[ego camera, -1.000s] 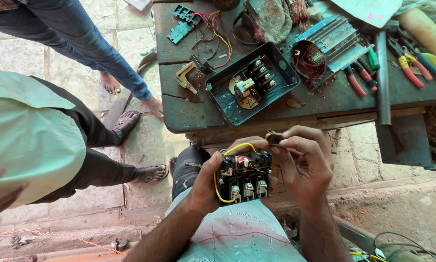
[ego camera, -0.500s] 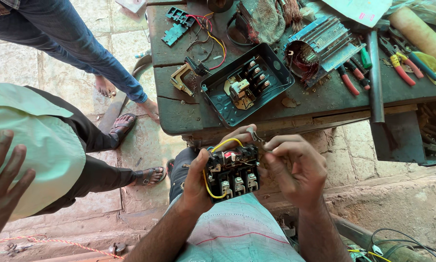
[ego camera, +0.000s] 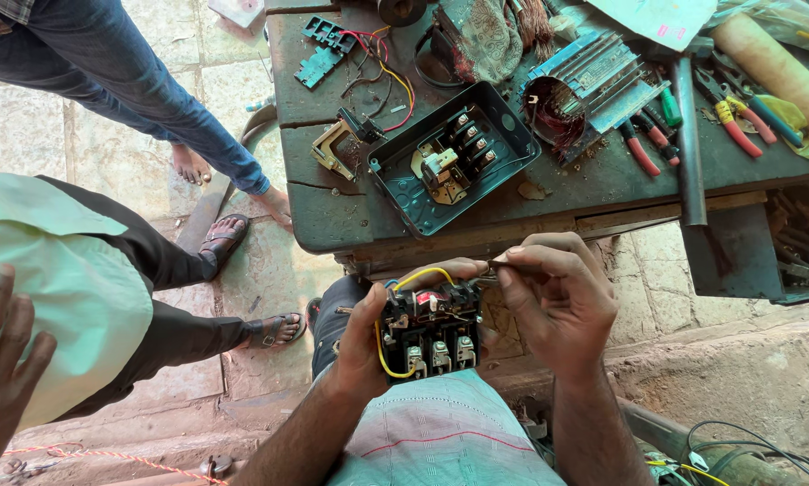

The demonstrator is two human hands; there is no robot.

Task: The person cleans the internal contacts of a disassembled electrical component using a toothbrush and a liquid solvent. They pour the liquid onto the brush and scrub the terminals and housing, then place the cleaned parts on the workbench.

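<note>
My left hand (ego camera: 368,337) grips a black electrical contactor block (ego camera: 430,328) with yellow wires and a red part, held over my lap. My right hand (ego camera: 553,301) pinches a thin metal tool (ego camera: 493,264) whose tip touches the block's upper right corner. On the dark green workbench (ego camera: 332,211) just ahead lies an open teal switch box (ego camera: 454,157) with terminals inside.
Pliers and screwdrivers with red and green handles (ego camera: 683,126) lie on the bench's right side beside a wound motor stator (ego camera: 571,94). Two other people stand at left: jeans-clad legs (ego camera: 152,90), and a person in a light green shirt (ego camera: 71,279) whose hand (ego camera: 4,369) shows at bottom left.
My right hand has shifted to the block's upper right corner with the thin tool. The bystander's hand at the lower left has risen further into view.
</note>
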